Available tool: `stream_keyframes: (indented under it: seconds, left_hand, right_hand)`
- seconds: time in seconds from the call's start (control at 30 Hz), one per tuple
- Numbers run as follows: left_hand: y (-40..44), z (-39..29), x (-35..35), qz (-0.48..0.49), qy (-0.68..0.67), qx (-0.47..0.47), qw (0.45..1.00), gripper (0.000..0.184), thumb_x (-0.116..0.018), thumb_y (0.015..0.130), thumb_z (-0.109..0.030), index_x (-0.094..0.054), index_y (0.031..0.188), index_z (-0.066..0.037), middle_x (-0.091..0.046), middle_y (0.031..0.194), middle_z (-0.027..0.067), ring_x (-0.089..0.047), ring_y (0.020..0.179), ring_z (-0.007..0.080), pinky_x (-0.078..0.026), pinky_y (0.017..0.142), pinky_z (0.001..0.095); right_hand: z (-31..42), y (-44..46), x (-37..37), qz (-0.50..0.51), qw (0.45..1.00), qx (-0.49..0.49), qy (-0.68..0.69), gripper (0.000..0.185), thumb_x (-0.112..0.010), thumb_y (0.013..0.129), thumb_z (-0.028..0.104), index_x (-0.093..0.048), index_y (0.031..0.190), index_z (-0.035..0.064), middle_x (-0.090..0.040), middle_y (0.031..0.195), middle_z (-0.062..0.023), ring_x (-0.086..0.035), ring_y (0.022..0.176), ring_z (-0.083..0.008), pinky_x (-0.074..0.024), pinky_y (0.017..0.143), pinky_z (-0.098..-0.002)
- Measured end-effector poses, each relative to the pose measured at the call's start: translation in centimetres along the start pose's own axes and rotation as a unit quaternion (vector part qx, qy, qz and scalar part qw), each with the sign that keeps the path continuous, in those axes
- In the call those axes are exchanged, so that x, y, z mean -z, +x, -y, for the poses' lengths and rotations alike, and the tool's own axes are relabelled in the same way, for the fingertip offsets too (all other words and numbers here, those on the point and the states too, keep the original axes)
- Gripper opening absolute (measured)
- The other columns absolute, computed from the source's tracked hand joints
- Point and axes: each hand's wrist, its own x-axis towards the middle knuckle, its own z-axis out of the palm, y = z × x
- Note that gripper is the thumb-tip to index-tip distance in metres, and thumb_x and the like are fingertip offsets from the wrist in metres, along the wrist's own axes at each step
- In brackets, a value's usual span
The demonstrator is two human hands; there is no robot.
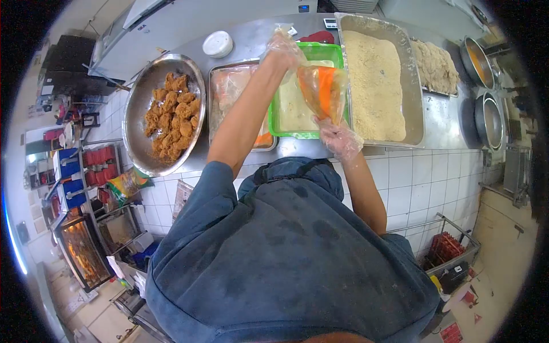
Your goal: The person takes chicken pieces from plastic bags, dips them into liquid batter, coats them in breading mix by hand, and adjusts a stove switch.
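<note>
My right hand, in a clear plastic glove dusted with flour, is closed around the narrow near end of a plastic bag with an orange band. The bag is tilted over a green tray that holds a pale, creamy liquid. At the far edge of the tray, my gloved left hand has its fingers curled at the bag's upper left; the fingertips are partly hidden. Beneath my left forearm stands a metal tray with whitish and orange contents, partly covered by the arm.
Fried breaded pieces fill part of a large steel bowl at the left. To the right are a deep pan of pale flour, a tray of floured pieces and steel bowls. A white round tub sits behind.
</note>
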Motion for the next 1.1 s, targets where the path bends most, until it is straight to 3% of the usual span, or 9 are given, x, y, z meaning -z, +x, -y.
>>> stream_keyframes:
  seconds: [0.03,0.1,0.17,0.37,0.53,0.67,0.77,0.83,1.1]
  left_hand:
    - [-0.2,0.6,0.1,-0.005,-0.002,-0.003,1.000,0.031,-0.052,0.094,-0.035,-0.047,0.068,-0.018,-0.040,0.054,-0.0023,-0.039,0.044,0.0136,-0.033,0.041,0.0308]
    - [-0.4,1.2,0.0,-0.014,-0.008,-0.011,1.000,0.030,-0.055,0.092,-0.034,-0.046,0.068,-0.018,-0.039,0.053,-0.0026,-0.039,0.044,0.0134,-0.034,0.042,0.0308]
    - [0.6,2.2,0.6,-0.003,0.003,-0.033,0.999,0.029,-0.056,0.092,-0.033,-0.046,0.068,-0.019,-0.038,0.053,-0.0025,-0.038,0.043,0.0133,-0.033,0.042,0.0307]
    - [2.7,2.1,3.9,0.102,0.006,0.048,0.994,0.027,-0.052,0.094,-0.033,-0.049,0.072,-0.018,-0.042,0.059,-0.0022,-0.040,0.049,0.0141,-0.032,0.042,0.0319]
    - [-1.4,2.5,0.7,0.001,-0.016,0.036,0.999,0.021,-0.056,0.092,-0.030,-0.055,0.078,-0.014,-0.049,0.065,0.0029,-0.052,0.059,0.0221,-0.047,0.057,0.0397]
    - [4.6,4.0,3.1,0.071,0.005,0.075,0.995,0.024,-0.052,0.094,-0.030,-0.057,0.093,-0.007,-0.056,0.077,0.0099,-0.059,0.078,0.0316,-0.049,0.086,0.0514]
    - [3.5,3.2,2.6,0.100,0.016,0.084,0.991,0.035,-0.047,0.096,-0.044,-0.054,0.088,-0.011,-0.046,0.073,0.0046,-0.047,0.066,0.0241,-0.047,0.067,0.0477]
    - [2.5,2.5,2.4,0.120,0.030,0.050,0.991,0.040,-0.044,0.097,-0.051,-0.054,0.086,-0.014,-0.041,0.069,0.0013,-0.040,0.057,0.0188,-0.046,0.054,0.0433]
    - [-2.0,-2.8,2.1,0.188,0.136,-0.052,0.971,0.022,-0.050,0.095,-0.030,-0.059,0.091,-0.010,-0.056,0.074,0.0038,-0.057,0.065,0.0190,-0.048,0.059,0.0376]
  right_hand:
    - [-0.3,-0.2,-0.2,-0.081,0.973,0.086,-0.200,0.031,-0.047,0.096,0.015,-0.048,0.120,-0.0035,-0.049,0.071,-0.0019,-0.048,0.059,-0.0111,-0.0394,0.052,-0.0232]
    - [-0.2,-0.6,-0.8,-0.099,0.958,0.150,-0.225,0.025,-0.047,0.096,0.013,-0.049,0.116,-0.0013,-0.046,0.069,-0.0007,-0.045,0.057,-0.0099,-0.0380,0.050,-0.0241]
    - [0.1,-1.0,-1.5,0.019,0.987,0.101,0.123,0.018,-0.045,0.096,0.011,-0.049,0.111,0.0024,-0.046,0.069,-0.0006,-0.044,0.055,-0.0094,-0.0371,0.050,-0.0245]
    - [-0.4,-4.7,-9.8,-0.129,0.966,0.149,0.167,0.016,-0.040,0.097,0.015,-0.050,0.103,0.0048,-0.044,0.068,-0.0040,-0.040,0.053,-0.0107,-0.0353,0.046,-0.0239]
    - [-0.2,-5.6,-9.1,-0.161,0.892,0.197,-0.375,0.016,-0.040,0.096,0.014,-0.050,0.101,0.0038,-0.048,0.070,-0.0054,-0.039,0.051,-0.0125,-0.0335,0.044,-0.0248]
    - [-0.6,-6.2,-10.7,-0.198,0.937,0.177,-0.229,0.016,-0.040,0.095,0.015,-0.051,0.098,0.0037,-0.052,0.074,-0.0067,-0.040,0.051,-0.0138,-0.0348,0.044,-0.0257]
    - [-0.4,-6.6,-12.8,-0.237,0.951,0.193,0.040,0.016,-0.041,0.096,0.016,-0.051,0.098,0.0037,-0.053,0.075,-0.0072,-0.041,0.052,-0.0147,-0.0363,0.045,-0.0265]
    - [-0.8,-7.4,-13.4,-0.181,0.957,0.228,0.004,0.018,-0.039,0.097,0.018,-0.050,0.102,0.0058,-0.051,0.079,-0.0053,-0.042,0.058,-0.0141,-0.0370,0.050,-0.0258]
    - [0.4,-7.0,-12.1,-0.120,0.969,0.204,-0.076,0.017,-0.043,0.098,0.018,-0.052,0.104,0.0054,-0.051,0.077,-0.0049,-0.042,0.057,-0.0133,-0.0376,0.049,-0.0256]
